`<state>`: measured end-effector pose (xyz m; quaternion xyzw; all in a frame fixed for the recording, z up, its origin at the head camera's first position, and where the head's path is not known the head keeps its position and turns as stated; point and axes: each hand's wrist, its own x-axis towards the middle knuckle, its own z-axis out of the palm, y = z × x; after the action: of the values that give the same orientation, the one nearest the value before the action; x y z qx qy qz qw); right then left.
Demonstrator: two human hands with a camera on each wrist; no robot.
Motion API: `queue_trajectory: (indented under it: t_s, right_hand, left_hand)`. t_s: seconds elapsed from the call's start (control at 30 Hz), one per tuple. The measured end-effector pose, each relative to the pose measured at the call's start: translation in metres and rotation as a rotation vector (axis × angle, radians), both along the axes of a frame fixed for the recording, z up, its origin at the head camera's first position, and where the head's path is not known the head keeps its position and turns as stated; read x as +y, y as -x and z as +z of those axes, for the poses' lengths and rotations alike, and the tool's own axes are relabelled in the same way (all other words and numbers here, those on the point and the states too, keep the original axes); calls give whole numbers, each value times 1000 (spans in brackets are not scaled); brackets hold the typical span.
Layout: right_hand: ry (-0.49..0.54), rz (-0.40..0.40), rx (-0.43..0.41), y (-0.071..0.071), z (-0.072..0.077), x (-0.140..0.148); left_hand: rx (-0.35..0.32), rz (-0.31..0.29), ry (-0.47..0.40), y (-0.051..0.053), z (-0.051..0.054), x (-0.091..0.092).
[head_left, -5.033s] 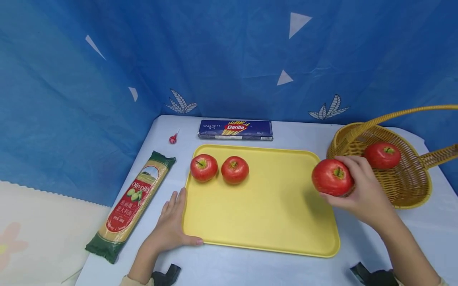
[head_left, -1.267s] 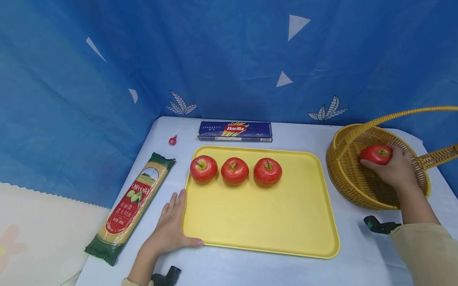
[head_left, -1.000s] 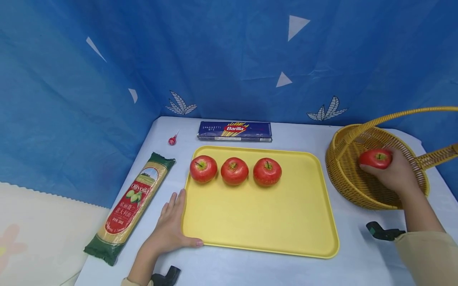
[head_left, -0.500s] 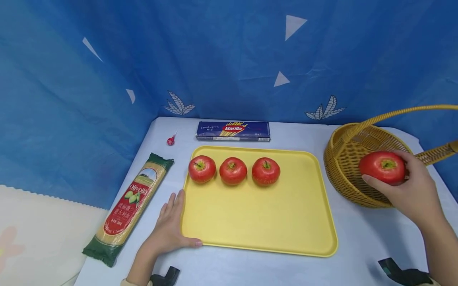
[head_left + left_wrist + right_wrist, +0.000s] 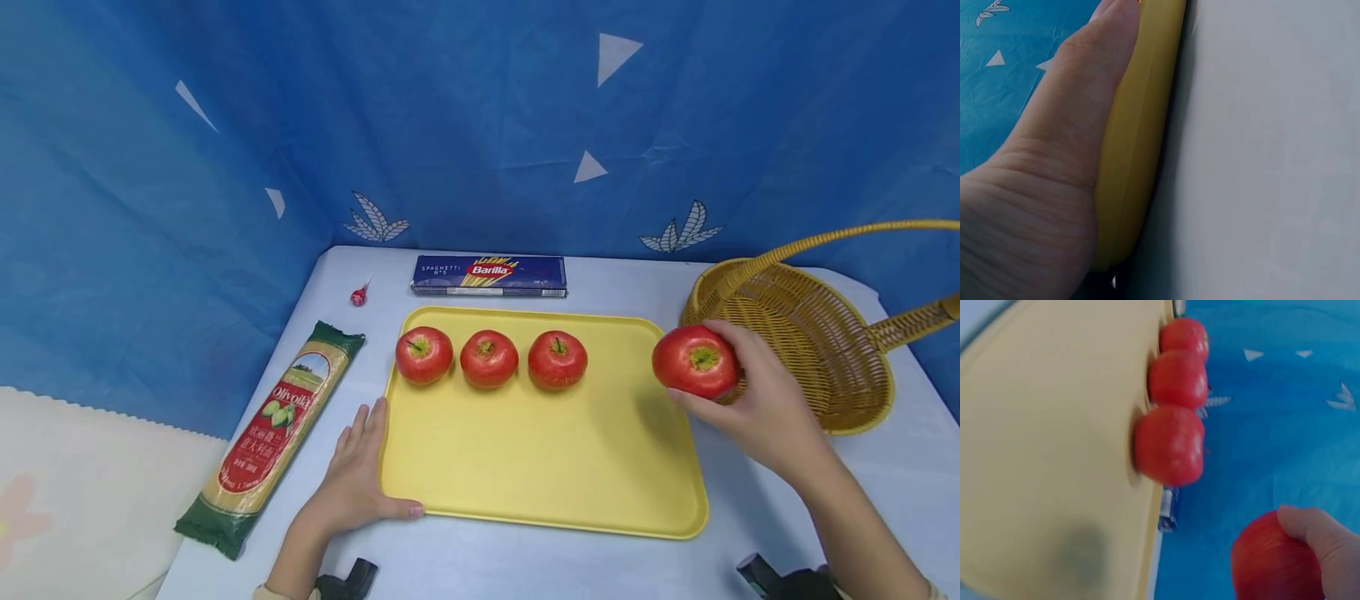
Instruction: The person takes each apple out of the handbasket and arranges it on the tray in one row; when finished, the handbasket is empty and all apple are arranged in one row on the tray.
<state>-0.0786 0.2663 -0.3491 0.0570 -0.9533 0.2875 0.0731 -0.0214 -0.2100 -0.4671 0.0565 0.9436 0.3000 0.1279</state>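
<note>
My right hand (image 5: 765, 400) grips a red apple (image 5: 696, 362) above the right edge of the yellow tray (image 5: 540, 450); its shadow falls on the tray. In the right wrist view the thumb lies across the held apple (image 5: 1275, 559). Three more red apples stand in a row along the tray's far side: a left one (image 5: 423, 355), a middle one (image 5: 489, 359) and a right one (image 5: 557, 360). At the tray's near left corner rests my left hand (image 5: 358, 475), fingers straight, thumb along the front rim. The left wrist view shows that thumb (image 5: 1079, 94) against the yellow rim.
A wicker basket (image 5: 840, 367) with a tall handle stands at the right, no apple visible inside. Behind the tray lies a blue spaghetti box (image 5: 489, 276). A pasta bag (image 5: 272, 437) and a small red lollipop (image 5: 359, 295) lie to the left. A blue curtain (image 5: 480, 125) hangs behind.
The third apple was set on the tray's row. My right hand then took the last apple out of the basket and carried it left over the tray's edge. My left hand stayed put.
</note>
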Motion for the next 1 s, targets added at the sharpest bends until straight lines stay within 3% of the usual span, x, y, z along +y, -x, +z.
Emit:
queue_trajectory:
  t_s: [0.2, 0.5, 1.0]
  right_hand:
    - [-14, 80, -41, 13, -20, -22]
    - [19, 84, -139, 37, -53, -37]
    - [97, 52, -260, 52, -73, -38]
  left_hand:
    - [-3, 0, -4, 0, 2, 1]
    - [-19, 7, 4, 0, 3, 1]
    - [-19, 11, 9, 0, 2, 1]
